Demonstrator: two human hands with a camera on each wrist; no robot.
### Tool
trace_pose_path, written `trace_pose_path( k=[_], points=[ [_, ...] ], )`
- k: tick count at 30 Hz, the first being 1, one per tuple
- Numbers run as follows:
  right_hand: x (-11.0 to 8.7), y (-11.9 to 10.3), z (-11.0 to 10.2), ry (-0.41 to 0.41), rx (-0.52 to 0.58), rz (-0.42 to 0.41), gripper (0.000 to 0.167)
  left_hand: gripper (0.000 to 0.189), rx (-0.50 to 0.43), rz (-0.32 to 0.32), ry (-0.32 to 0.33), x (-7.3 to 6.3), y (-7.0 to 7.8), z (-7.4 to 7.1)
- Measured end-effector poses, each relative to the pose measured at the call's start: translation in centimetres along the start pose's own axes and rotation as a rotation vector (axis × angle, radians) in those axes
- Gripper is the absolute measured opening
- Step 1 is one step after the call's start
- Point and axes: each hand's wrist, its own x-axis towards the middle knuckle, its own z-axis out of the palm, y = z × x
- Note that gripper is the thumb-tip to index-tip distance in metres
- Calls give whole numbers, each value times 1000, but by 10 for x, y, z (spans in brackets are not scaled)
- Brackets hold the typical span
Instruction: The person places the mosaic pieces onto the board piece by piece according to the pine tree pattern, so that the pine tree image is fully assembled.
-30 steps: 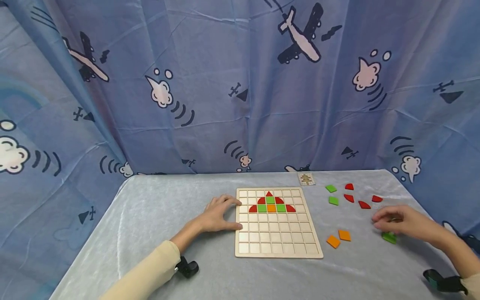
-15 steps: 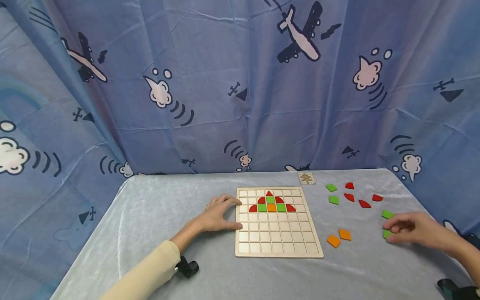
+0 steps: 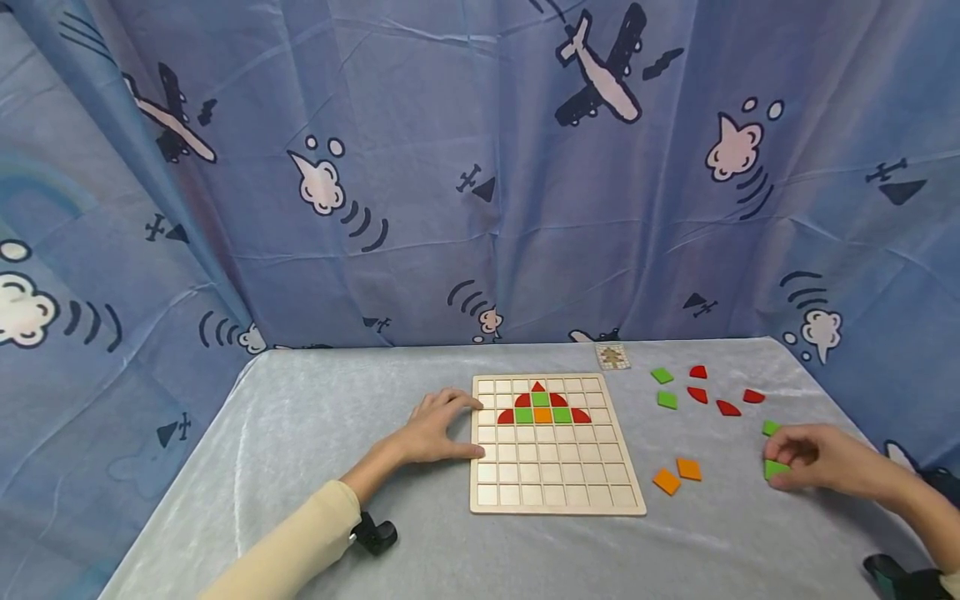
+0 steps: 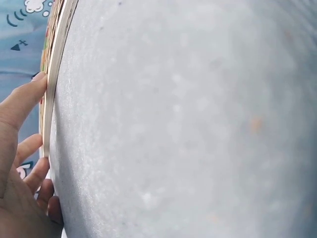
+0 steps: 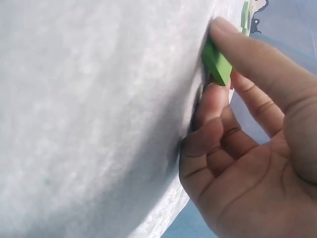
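My left hand [image 3: 435, 429] rests against the left edge of a square wooden grid board [image 3: 555, 487], thumb and fingertips at the rim. Red, green and orange pieces form a stepped triangle in its upper rows, with a red triangle [image 3: 537, 388] on top and one orange square [image 3: 543, 416] in the lowest row. On the far right, my right hand [image 3: 832, 458] pinches a green square tile [image 5: 218, 64] between thumb and fingers, low over the cloth. Just behind those fingers lies another green tile [image 3: 770, 427], partly covered.
Right of the board lie two orange squares [image 3: 688, 470], two green squares [image 3: 667, 401] and several red quarter-round pieces [image 3: 728, 407]. A small pattern card [image 3: 613, 357] sits behind the board's right corner. Grey cloth [image 3: 337, 392] covers the table, and a blue printed curtain [image 3: 420, 208] hangs behind.
My right hand has shifted slightly right, uncovering part of the rear green tile, and its fingers have closed on the nearer one. My left hand and the board look unchanged.
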Motion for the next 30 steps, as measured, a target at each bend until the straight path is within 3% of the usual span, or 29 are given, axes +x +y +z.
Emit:
trace_pose_path(
  k=[12, 20, 30],
  points=[
    [3, -4, -6, -104, 102, -55, 29, 68, -1, 1, -2, -1, 1, -1],
    [10, -23, -4, -58, 92, -68, 30, 69, -1, -1, 0, -1, 1, -1],
    [27, -41, 9, 10, 113, -158, 30, 69, 2, 0, -3, -1, 2, -1]
  ],
)
